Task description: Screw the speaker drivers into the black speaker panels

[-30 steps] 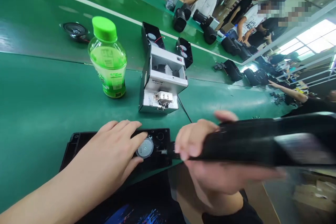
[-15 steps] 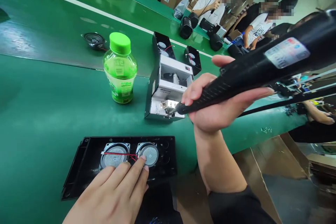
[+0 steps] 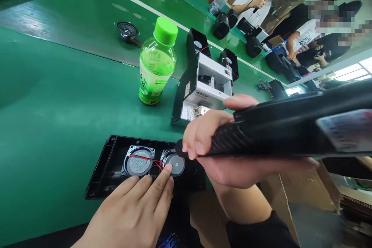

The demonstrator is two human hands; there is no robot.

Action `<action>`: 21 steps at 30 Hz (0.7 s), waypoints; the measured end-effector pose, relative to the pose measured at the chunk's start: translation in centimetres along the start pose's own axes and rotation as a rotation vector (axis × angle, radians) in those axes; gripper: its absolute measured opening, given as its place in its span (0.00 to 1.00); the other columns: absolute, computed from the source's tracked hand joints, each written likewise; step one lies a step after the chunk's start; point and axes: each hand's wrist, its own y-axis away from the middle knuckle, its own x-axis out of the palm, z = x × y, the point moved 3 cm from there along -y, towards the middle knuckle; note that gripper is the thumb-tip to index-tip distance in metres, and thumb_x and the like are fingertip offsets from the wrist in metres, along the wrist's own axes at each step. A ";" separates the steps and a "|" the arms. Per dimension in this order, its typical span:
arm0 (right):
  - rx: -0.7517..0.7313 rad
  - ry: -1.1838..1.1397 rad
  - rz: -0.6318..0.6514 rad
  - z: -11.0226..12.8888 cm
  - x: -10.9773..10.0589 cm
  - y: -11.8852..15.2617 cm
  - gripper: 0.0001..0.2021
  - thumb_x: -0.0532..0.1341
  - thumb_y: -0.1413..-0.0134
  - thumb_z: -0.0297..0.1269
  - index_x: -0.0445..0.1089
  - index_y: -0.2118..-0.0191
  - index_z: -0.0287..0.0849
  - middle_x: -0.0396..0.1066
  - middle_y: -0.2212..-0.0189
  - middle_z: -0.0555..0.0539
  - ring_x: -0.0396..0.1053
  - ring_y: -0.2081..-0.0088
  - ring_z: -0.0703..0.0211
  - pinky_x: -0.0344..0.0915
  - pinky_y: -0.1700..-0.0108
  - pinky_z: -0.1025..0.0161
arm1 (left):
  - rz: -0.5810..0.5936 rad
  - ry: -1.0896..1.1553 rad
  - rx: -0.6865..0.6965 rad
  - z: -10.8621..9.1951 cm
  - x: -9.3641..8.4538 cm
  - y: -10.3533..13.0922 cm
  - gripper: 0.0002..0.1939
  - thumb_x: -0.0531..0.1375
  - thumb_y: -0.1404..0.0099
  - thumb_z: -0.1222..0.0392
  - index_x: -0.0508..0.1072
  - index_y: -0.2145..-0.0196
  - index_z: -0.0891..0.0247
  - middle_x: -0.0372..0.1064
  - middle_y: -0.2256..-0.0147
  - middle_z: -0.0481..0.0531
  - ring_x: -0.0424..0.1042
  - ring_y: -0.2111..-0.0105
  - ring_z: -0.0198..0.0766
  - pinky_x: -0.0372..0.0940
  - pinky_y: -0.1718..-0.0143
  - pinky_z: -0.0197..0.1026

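Observation:
My right hand (image 3: 215, 143) is wrapped round a black electric screwdriver (image 3: 270, 128), its tip end over the right-hand speaker. That speaker (image 3: 176, 165) and a larger speaker (image 3: 140, 164) sit in a black plastic panel (image 3: 100, 176), red wires crossing them. My left hand (image 3: 133, 205) lies with fingers stretched over the panel's near side, a fingertip touching the right-hand speaker. Behind the screwdriver stands a screw feeder (image 3: 207, 85), its front partly covered by my right hand. The driver's bit is hidden or too small to make out.
A green-capped drink bottle (image 3: 157, 66) stands left of the feeder. Beyond it are a loose speaker (image 3: 127, 30) and black housings with speakers (image 3: 229, 64). Across the green bench (image 3: 87, 97), people work among black speaker boxes (image 3: 221, 26). A cardboard box (image 3: 308, 190) sits at lower right.
My right hand has brought the electric screwdriver from the screw feeder down to the right-hand speaker. My left hand remains on the panel. The whole view has shifted somewhat.

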 end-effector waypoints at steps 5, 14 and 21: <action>-0.023 -0.011 0.051 -2.1 0.1 0.1 0.32 0.71 0.29 0.79 0.82 0.43 0.55 0.83 0.74 0.55 0.78 0.76 0.57 0.80 0.71 0.58 | 0.069 0.044 0.014 0.5 -1.0 -0.7 0.24 0.58 0.18 0.71 0.88 0.35 0.64 0.89 0.33 0.63 0.87 0.50 0.49 0.76 0.51 0.50; -0.051 -0.008 0.048 -2.5 -0.1 0.4 0.32 0.72 0.30 0.79 0.84 0.43 0.56 0.83 0.73 0.55 0.77 0.76 0.56 0.81 0.72 0.57 | 0.032 0.026 0.000 0.2 -1.3 -0.9 0.23 0.57 0.18 0.71 0.90 0.39 0.66 0.91 0.37 0.64 0.86 0.54 0.49 0.75 0.54 0.51; -0.127 0.005 0.105 -3.5 0.3 0.1 0.32 0.69 0.29 0.80 0.87 0.46 0.56 0.81 0.75 0.56 0.75 0.79 0.56 0.78 0.75 0.59 | 0.046 0.028 0.006 0.2 -1.3 -1.0 0.20 0.60 0.18 0.69 0.89 0.39 0.65 0.90 0.36 0.65 0.87 0.50 0.52 0.77 0.49 0.52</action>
